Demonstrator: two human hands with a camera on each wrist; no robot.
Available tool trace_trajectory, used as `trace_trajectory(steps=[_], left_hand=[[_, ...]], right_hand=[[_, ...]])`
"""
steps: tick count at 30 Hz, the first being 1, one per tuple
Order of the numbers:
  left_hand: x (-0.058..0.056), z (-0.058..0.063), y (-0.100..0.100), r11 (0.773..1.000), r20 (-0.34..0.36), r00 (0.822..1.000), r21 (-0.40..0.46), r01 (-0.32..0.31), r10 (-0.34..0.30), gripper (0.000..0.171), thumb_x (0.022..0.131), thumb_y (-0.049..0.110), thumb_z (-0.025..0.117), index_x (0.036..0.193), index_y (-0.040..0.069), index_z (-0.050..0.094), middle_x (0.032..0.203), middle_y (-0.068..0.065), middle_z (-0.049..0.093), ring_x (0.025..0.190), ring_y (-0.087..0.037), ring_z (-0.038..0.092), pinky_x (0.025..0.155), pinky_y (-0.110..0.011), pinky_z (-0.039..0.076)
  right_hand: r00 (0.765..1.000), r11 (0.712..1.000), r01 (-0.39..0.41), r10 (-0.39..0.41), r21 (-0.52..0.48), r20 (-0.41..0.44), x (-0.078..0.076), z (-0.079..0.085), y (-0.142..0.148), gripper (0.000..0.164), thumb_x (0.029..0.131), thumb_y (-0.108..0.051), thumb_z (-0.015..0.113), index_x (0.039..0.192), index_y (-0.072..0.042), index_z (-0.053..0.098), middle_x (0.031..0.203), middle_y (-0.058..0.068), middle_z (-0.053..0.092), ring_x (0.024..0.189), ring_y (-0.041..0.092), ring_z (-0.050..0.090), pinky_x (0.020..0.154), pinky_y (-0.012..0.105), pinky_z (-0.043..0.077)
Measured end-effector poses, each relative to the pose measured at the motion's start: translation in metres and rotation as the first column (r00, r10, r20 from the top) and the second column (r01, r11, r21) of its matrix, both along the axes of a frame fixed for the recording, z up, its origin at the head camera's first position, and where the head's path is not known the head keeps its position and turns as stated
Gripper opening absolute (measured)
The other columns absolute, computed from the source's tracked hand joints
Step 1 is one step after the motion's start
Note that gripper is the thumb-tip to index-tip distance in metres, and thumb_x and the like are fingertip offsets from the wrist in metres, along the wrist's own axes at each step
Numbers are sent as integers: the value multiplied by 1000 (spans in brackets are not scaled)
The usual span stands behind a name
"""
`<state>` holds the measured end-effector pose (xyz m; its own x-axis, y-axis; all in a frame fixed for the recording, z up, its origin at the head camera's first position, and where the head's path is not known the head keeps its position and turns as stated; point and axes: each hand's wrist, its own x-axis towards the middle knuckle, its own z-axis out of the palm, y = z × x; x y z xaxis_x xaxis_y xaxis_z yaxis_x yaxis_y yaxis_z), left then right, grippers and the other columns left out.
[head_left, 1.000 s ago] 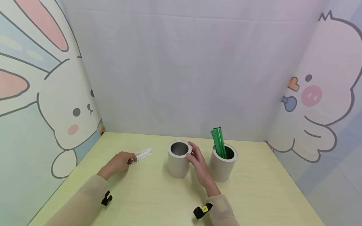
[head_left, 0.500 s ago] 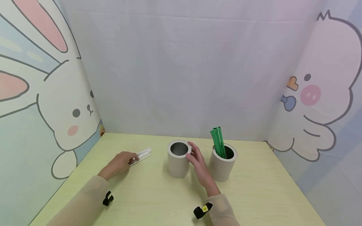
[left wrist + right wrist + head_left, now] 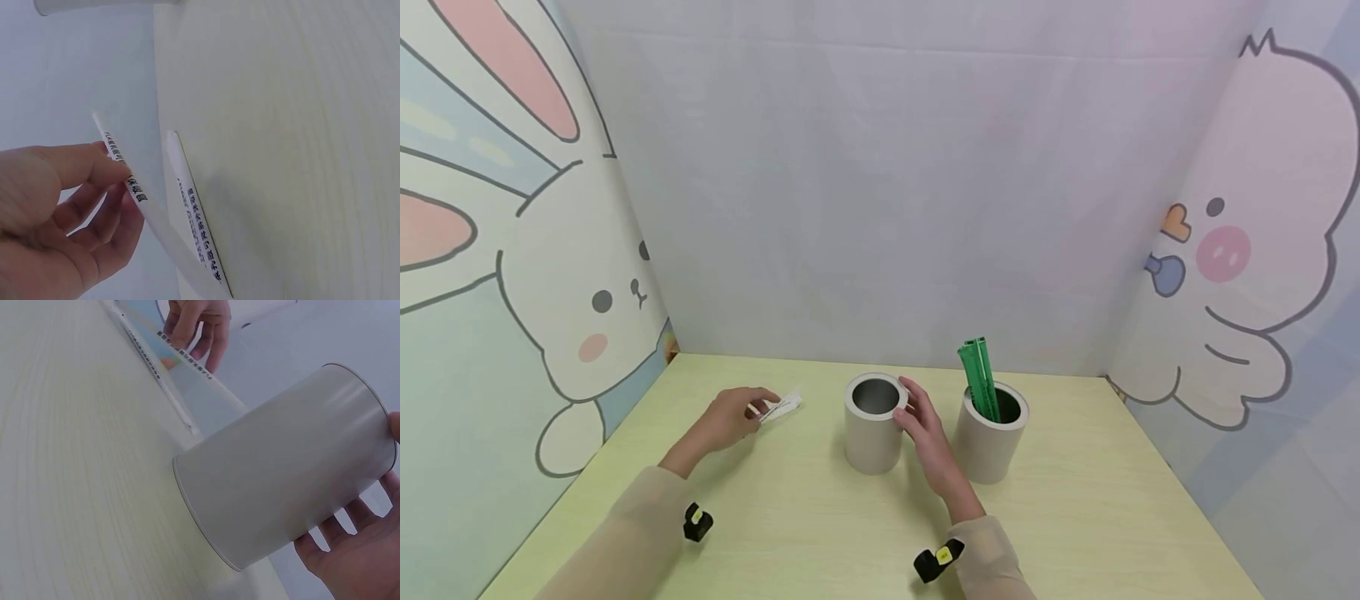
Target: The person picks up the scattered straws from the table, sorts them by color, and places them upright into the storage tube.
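Head view: one white stick point(image 3: 164, 232) pinched, none showing in the middle cup point(image 3: 874, 442)

Left of this cup, the left hand point(image 3: 728, 418) has its grip closed on that stick; another white stick point(image 3: 194, 215) lies on the desk point(image 3: 820, 533). The right hand point(image 3: 934, 450) curves its grip round the cup. Right of it, green sticks point(image 3: 979, 379) stand in a second cup point(image 3: 988, 447), seemingly done; both white ones appear unplaced.

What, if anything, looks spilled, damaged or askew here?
Nothing stands out. The left container and right container stand upright. One white packet slants, but the left hand pinches it; the green packets simply lean inside the right container.
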<state>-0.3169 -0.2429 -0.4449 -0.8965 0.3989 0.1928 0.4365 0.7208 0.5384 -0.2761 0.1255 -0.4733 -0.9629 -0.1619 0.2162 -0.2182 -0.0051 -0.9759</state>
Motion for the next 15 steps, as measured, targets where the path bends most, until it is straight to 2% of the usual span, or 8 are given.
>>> trace_trajectory(steps=[4, 9, 15], left_hand=[[-2, 6, 9, 991, 12, 997, 112, -71, 70, 45, 95, -9, 64, 138, 5, 68, 115, -15, 73, 99, -27, 72, 71, -30, 59], [-1, 16, 25, 971, 13, 993, 208, -115, 115, 47, 97, -4, 67, 143, 6, 65, 118, -15, 73, 104, -30, 73, 76, -32, 60], [-4, 25, 49, 926, 51, 990, 350, -144, 135, 51, 94, -4, 69, 144, 9, 65, 119, -15, 72, 106, -31, 74, 76, -30, 61]], right_hand=[[1000, 1000, -3, 3, 2, -5, 0, 0, 0, 60, 110, -33, 56, 165, -23, 34, 170, 10, 34, 158, 41, 25, 127, 65, 24], [1000, 1000, -4, 4, 4, -1, 0, -1, 1, 60, 110, -34, 56, 165, -25, 35, 170, 9, 34, 158, 40, 26, 127, 64, 24], [1000, 1000, -1, 1, -4, 11, 0, -1, 1, 57, 110, -35, 56, 164, -28, 37, 168, 6, 37, 157, 37, 29, 127, 63, 24]])
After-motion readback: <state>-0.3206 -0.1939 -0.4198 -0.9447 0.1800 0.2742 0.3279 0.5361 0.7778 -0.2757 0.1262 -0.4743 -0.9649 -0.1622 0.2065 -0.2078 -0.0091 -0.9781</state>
